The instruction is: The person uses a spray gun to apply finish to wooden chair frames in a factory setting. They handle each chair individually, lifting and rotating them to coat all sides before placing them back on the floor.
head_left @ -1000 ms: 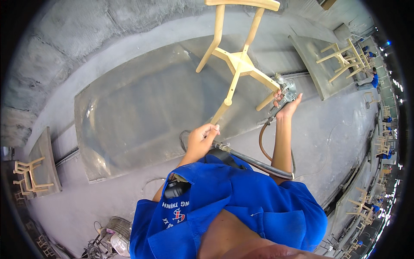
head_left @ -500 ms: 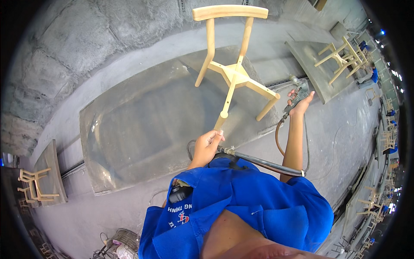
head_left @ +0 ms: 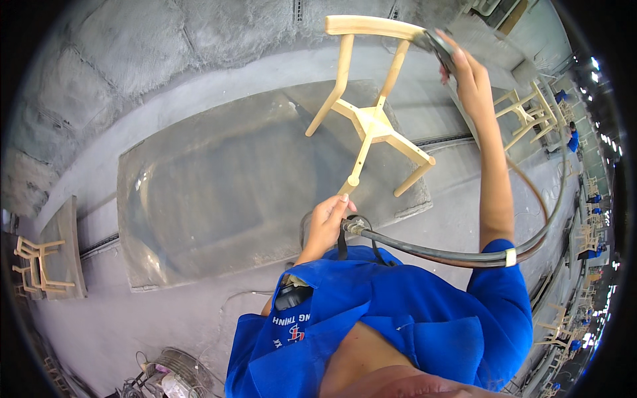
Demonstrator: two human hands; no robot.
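A pale wooden chair frame point(head_left: 373, 126) stands tilted above a grey board, its curved top rail point(head_left: 371, 27) away from me. My left hand point(head_left: 325, 224) is closed on the end of the leg nearest me. Raised far out at the right, my right hand point(head_left: 472, 83) grips a spray gun point(head_left: 439, 52), blurred by motion. The gun's head is beside the right end of the top rail; whether they touch I cannot tell. Hoses point(head_left: 424, 253) loop from my waist past my right arm towards the gun.
The large grey board point(head_left: 206, 199) lies under the chair. More chair frames stand at the left point(head_left: 45, 264) and right point(head_left: 531, 116). A rough grey wall point(head_left: 126, 60) rises at the back. A round basket-like container point(head_left: 178, 365) sits at lower left.
My right hand has swung up and away with the spray gun, from beside the right leg to the top rail's right end. The chair has shifted slightly right in view; my left hand keeps its hold.
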